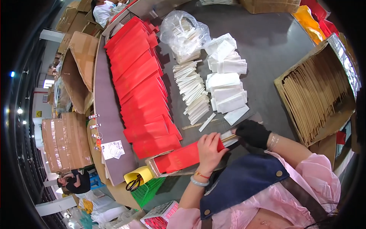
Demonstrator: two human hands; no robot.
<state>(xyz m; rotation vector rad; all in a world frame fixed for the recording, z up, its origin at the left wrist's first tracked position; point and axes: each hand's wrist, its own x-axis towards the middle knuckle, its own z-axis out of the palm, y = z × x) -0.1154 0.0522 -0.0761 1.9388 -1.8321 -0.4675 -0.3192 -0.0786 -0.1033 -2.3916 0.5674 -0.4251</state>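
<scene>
A red paper envelope (pixel 177 158) lies in a shallow cardboard tray (pixel 154 167) at the table's near edge. My left hand (pixel 209 152) grips the envelope near its right end, thumb and fingers on either side. A white packet with thin brown pieces (pixel 228 139) sticks out of that end. My right hand (pixel 253 134), in a black glove, pinches the outer end of this packet; its fingertips are partly hidden. Beyond my hands lie stacks of flat white packets (pixel 228 91) and a row of narrow paper-wrapped strips (pixel 192 89). One loose strip (pixel 207 122) lies apart.
Overlapping red envelopes (pixel 141 84) form a long row at left. A clear plastic bag (pixel 185 32) holds more strips. At right stands a carton (pixel 280 86) of tightly packed brown pieces. Black scissors (pixel 133 184) sit in a yellow holder (pixel 143 173). Other people work at far left.
</scene>
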